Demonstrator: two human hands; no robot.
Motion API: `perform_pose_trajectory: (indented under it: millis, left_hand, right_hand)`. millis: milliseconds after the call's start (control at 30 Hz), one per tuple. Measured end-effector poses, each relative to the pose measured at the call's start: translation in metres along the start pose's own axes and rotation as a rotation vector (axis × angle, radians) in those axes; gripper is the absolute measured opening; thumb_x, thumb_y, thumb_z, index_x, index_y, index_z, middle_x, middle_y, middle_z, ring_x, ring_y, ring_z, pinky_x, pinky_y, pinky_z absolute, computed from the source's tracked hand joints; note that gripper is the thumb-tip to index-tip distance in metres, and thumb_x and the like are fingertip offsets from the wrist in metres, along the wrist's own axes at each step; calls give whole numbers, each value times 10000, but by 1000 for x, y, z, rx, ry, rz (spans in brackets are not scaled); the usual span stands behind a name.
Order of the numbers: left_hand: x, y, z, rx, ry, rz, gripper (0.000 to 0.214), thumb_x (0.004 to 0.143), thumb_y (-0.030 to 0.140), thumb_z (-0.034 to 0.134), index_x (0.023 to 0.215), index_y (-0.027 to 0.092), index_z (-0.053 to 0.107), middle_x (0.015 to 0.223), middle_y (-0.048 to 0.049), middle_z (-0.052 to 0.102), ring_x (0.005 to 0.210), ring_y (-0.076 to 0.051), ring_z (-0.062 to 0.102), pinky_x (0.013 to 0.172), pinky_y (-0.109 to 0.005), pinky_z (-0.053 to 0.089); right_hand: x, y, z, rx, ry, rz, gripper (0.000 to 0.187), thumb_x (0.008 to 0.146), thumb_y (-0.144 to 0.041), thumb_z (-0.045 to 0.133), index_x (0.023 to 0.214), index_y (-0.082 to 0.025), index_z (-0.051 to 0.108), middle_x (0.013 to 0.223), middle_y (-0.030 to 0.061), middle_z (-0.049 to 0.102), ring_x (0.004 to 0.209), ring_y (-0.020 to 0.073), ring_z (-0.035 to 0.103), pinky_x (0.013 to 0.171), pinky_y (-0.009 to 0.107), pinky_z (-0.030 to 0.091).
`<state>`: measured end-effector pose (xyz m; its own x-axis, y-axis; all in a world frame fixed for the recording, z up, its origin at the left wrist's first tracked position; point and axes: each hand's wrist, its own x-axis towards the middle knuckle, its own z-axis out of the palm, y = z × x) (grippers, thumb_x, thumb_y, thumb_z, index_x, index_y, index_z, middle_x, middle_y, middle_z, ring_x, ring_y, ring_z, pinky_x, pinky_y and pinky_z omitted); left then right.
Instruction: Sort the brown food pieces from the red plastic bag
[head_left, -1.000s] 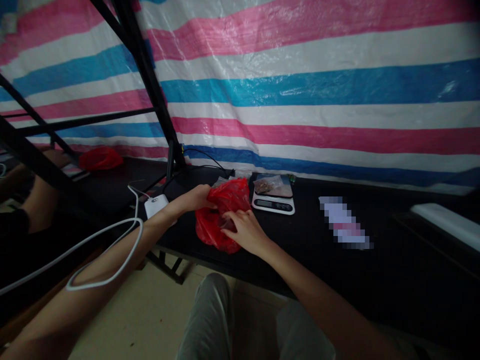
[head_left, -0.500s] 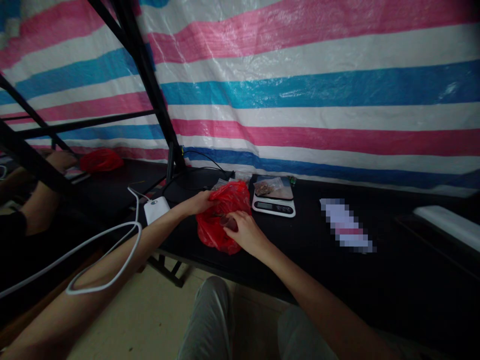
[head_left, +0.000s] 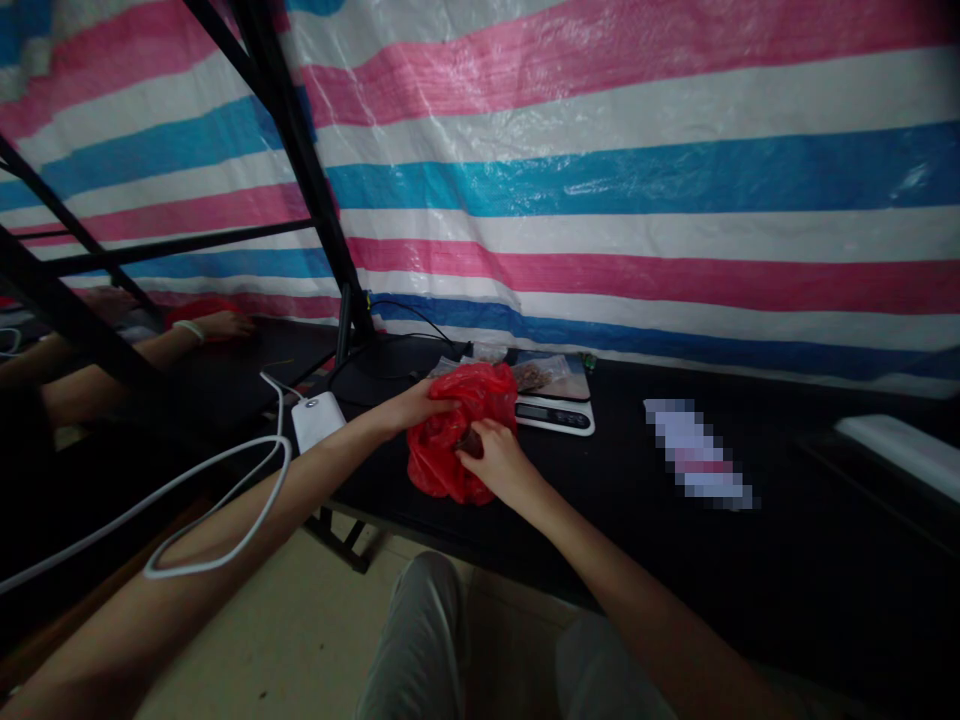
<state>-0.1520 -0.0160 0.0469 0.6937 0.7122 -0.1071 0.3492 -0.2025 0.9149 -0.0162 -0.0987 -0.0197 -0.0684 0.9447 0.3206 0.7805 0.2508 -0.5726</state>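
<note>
A crumpled red plastic bag (head_left: 442,470) stands on the black table between my two hands. My left hand (head_left: 420,405) is closed on the bag's upper left edge. At the front right of its mouth is my right hand (head_left: 489,455), fingers curled round a small dark brownish object (head_left: 469,443) whose kind I cannot make out. Just behind and to the right, a white digital scale (head_left: 559,417) is partly covered by the bag. On its plate rests a clear plastic bag (head_left: 541,375) with brown bits inside. The red bag's contents are hidden.
More clear bags (head_left: 489,352) lie behind the red bag. On the left are a white power box (head_left: 316,418) and a looped white cable (head_left: 281,470) by my left forearm. A blurred-out item (head_left: 697,455) lies right. A co-worker's hand (head_left: 225,325) is beyond the black frame.
The red bag has shifted slightly right with both hands and now overlaps the scale. Its mouth looks narrower. The co-worker's arm has reached over the other red bag.
</note>
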Motion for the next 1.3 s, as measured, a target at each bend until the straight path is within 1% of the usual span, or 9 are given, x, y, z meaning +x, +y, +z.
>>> perform_pose_trajectory:
  millis: [100, 300, 400, 500, 600, 700, 933, 1100, 1300]
  left_hand:
    - [-2, 4, 2, -112, -32, -11, 399, 629, 313, 677, 945, 81, 606, 926, -93, 661, 827, -190, 603, 805, -329, 452]
    - [-7, 2, -8, -93, -49, -34, 389, 580, 216, 708, 931, 81, 610, 842, -62, 671, 762, -169, 607, 764, -304, 463]
    - [-12, 2, -10, -133, -88, -52, 446, 545, 163, 723, 966, 89, 596, 843, -58, 670, 721, -155, 607, 720, -287, 474]
    - [-15, 4, -7, -185, -110, -61, 466, 515, 137, 736, 956, 88, 595, 836, -59, 670, 720, -157, 607, 706, -283, 479]
    - [-14, 7, -2, -170, -82, -69, 416, 498, 138, 745, 887, 78, 611, 777, -49, 670, 740, -170, 607, 729, -294, 477]
    - [-12, 9, 4, -192, -69, -52, 458, 491, 130, 750, 922, 86, 602, 806, -49, 671, 788, -180, 607, 768, -309, 471]
    - [-13, 9, 3, -357, -140, -59, 505, 603, 150, 684, 1080, 111, 522, 965, -102, 643, 891, -198, 602, 807, -344, 466]
    - [-15, 5, -2, -303, -161, -58, 577, 544, 43, 664, 1092, 123, 504, 949, -76, 646, 848, -178, 610, 762, -300, 483]
    - [-17, 5, -9, -145, -219, -43, 434, 625, 165, 634, 1050, 128, 549, 972, -62, 645, 839, -162, 600, 745, -276, 479]
  right_hand:
    - [0, 1, 0, 22, -6, 25, 149, 695, -231, 611, 813, -142, 589, 835, 60, 590, 797, 166, 552, 758, 280, 428]
    - [0, 3, 0, 91, 5, -6, 155, 685, -194, 621, 833, -149, 605, 822, 43, 596, 766, 146, 551, 722, 254, 431]
    - [-1, 4, 1, 82, 11, -6, 164, 682, -201, 625, 835, -145, 604, 824, 48, 597, 770, 152, 552, 723, 264, 429]
    - [0, 5, 2, 71, 10, -2, 178, 684, -209, 624, 850, -148, 600, 836, 51, 598, 787, 159, 554, 731, 273, 427]
    - [0, 6, 1, 64, 2, -6, 177, 686, -221, 626, 848, -157, 597, 831, 46, 598, 788, 160, 556, 734, 276, 426]
    - [-1, 6, 0, 47, 3, -9, 164, 689, -224, 623, 832, -153, 589, 824, 49, 595, 791, 165, 554, 739, 282, 425]
    - [-2, 7, 0, 59, -10, -15, 139, 700, -211, 611, 823, -160, 570, 835, 46, 591, 790, 158, 558, 735, 277, 426]
    - [-3, 8, 2, 76, 16, -28, 230, 693, -210, 620, 914, -161, 582, 887, 54, 605, 843, 167, 559, 773, 285, 424]
    - [-3, 8, -1, 82, 11, -38, 264, 687, -191, 621, 948, -173, 591, 906, 48, 613, 862, 160, 562, 779, 280, 421]
